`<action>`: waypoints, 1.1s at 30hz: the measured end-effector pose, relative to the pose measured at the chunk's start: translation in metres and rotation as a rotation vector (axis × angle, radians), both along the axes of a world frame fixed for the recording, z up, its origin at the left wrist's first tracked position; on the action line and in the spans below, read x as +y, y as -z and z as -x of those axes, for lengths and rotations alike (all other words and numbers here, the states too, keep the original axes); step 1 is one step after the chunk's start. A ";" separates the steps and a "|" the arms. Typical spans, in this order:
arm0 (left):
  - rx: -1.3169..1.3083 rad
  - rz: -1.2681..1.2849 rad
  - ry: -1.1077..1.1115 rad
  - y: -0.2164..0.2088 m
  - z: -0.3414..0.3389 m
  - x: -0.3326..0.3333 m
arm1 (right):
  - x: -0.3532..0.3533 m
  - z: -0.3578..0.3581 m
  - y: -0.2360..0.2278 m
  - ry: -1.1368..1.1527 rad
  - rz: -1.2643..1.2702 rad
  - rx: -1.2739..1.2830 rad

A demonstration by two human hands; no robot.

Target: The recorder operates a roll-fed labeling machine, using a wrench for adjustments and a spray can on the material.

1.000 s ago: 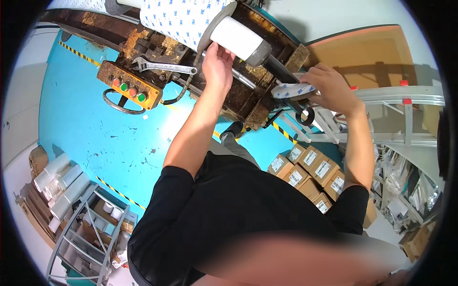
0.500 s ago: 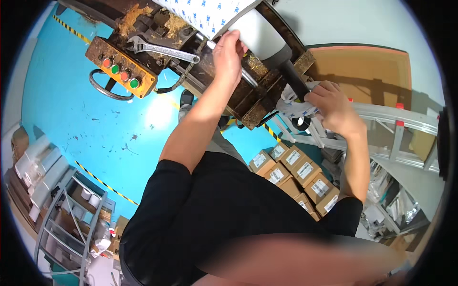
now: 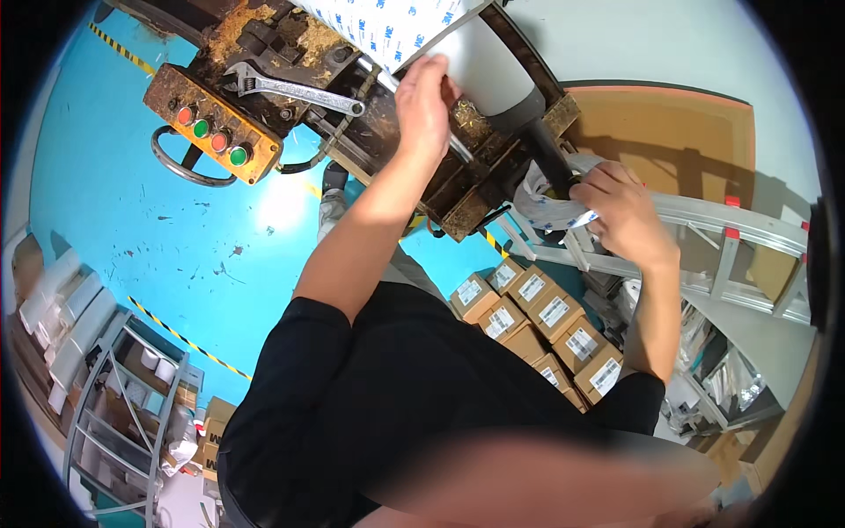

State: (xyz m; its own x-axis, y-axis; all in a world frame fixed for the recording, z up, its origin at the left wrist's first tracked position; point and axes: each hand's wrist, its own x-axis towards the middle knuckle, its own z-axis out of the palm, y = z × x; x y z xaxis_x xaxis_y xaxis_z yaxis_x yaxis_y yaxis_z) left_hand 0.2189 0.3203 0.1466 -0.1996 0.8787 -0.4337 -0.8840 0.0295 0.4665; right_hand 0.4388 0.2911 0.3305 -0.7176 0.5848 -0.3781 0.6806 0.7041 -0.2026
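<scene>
A wide roll (image 3: 378, 31) with a white liner printed in blue lies across an oily machine at the top. My left hand (image 3: 424, 110) is at the roll's near edge, fingers bent together; whatever is between the fingertips is hidden. Right of that edge is a bare pale cylinder (image 3: 497, 75), ending in a dark collar and a black shaft (image 3: 546, 157). My right hand (image 3: 627, 216) is closed around the shaft's outer end. Loose loops of white strip (image 3: 550, 211) with blue marks hang around the shaft beside its fingers.
An adjustable wrench (image 3: 295, 88) rests on the machine by a yellow control box (image 3: 211, 123) with red and green buttons. A handwheel (image 3: 189, 172) sits below it. An aluminium ladder (image 3: 704, 216) is close at right. Several cardboard boxes (image 3: 554, 312) are stacked below my right hand.
The view has shifted slightly. The white strip loops around the shaft hang differently and look fuller beside my right hand. Both hands stay in nearly the same places.
</scene>
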 end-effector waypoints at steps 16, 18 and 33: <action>0.181 -0.004 -0.007 0.011 -0.004 0.006 | -0.004 -0.012 0.009 0.017 -0.014 0.067; 0.120 0.105 -0.036 0.006 -0.008 0.013 | -0.001 -0.014 0.013 -0.047 -0.028 0.098; 0.255 0.057 0.719 0.069 -0.055 0.007 | 0.011 -0.059 0.028 0.180 0.083 0.076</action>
